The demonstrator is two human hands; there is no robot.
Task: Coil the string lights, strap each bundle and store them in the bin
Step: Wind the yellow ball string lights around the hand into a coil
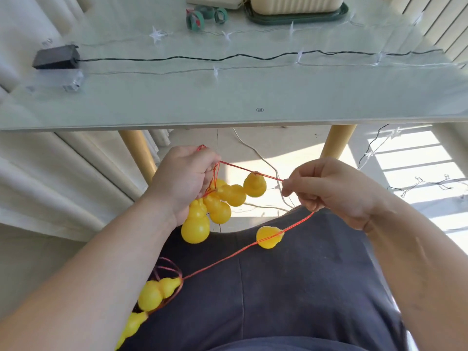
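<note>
A string of yellow gourd-shaped lights point(217, 198) on red cord hangs over my lap, below the table edge. My left hand point(184, 178) is closed on gathered loops of the red cord, with several gourds dangling under it. My right hand point(336, 191) pinches the red cord point(250, 171) stretched taut between both hands, one gourd on it. More cord runs down across my lap past a gourd point(268, 236) to further gourds point(157, 292) at lower left. A cream bin point(296, 5) on a green lid stands at the table's far edge. Green strap rolls point(195, 20) lie left of it.
On the glass table point(228, 97) lie star-shaped string lights on clear and black wire, with a black battery box point(55, 57) and a clear one point(73, 82) at the left. Yellow table legs point(139, 153) stand ahead. More wire trails on the floor at the right.
</note>
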